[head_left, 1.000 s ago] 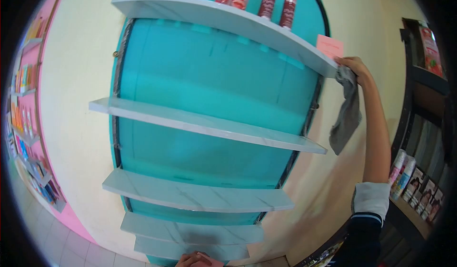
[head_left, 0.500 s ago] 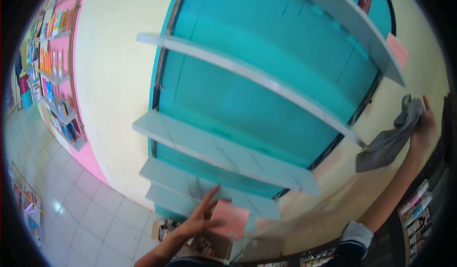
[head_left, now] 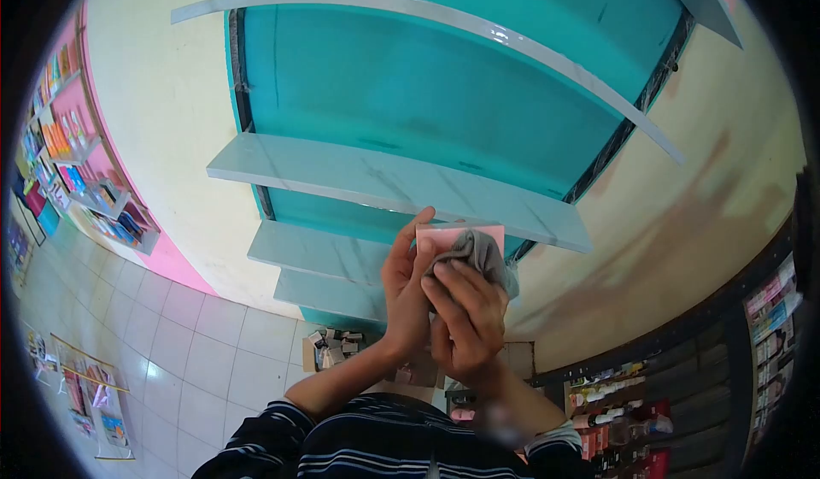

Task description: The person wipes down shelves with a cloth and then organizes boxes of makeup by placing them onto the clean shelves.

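While left hand (head_left: 408, 287) grips pink card (head_left: 457, 236) upright before chest, right hand (head_left: 465, 317) presses grey cloth (head_left: 480, 252) onto card face, fingers closed on cloth; wiping looks mid-way; teal shelves (head_left: 384, 180) behind stand bare, card not yet put anywhere

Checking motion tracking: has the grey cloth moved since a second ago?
Yes. The grey cloth left the right end of the upper shelves and now sits lower, in front of the marble shelf, pressed by the right hand against the pink card.
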`<state>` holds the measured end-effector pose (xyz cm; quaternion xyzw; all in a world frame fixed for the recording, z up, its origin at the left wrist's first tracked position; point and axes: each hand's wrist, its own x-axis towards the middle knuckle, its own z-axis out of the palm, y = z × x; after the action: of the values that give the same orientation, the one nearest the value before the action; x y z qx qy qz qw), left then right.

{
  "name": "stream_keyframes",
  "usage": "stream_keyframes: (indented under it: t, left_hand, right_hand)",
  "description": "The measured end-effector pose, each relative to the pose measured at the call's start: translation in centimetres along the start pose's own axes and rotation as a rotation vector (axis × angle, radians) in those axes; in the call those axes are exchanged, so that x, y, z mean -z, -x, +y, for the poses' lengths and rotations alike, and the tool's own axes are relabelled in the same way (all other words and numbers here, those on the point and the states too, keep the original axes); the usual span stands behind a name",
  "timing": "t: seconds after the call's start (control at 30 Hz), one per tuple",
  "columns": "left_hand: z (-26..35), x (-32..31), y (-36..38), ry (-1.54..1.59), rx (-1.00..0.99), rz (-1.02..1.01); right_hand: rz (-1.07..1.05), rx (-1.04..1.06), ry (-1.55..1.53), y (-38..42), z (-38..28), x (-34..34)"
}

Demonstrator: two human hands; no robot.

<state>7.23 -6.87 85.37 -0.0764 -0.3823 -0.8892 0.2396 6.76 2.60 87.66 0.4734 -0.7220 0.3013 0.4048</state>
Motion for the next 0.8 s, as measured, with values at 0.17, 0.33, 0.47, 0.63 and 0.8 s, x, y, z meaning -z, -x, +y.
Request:
stream_keyframes:
  t: [0.17, 0.33, 0.47, 0.63, 0.8]
  left_hand:
    - [-0.2, -0.9, 0.4, -0.161, -0.073, 0.030]
    - [1.8, -0.8, 0.2, -0.178, -0.093, -0.172]
    - [2.1, -1.3, 0.2, -0.242, -0.061, -0.335]
    - [2.5, -2.1, 0.7, -0.148, -0.115, -0.403]
    - [1.7, 0.2, 2.2, -0.353, 0.080, -0.409]
  right_hand:
    - [0.218, -0.095, -0.168, 1.5, 4.4, 2.2]
    - [-0.009, -0.614, -0.666, 1.8, 4.9, 4.3]
    - [-0.217, -0.760, -0.757, 1.1, 4.2, 5.7]
    - [0.096, -0.648, -0.547, -3.7, 6.1, 11.9]
    - [0.541, -0.427, -0.035, -17.7, 9.6, 23.1]
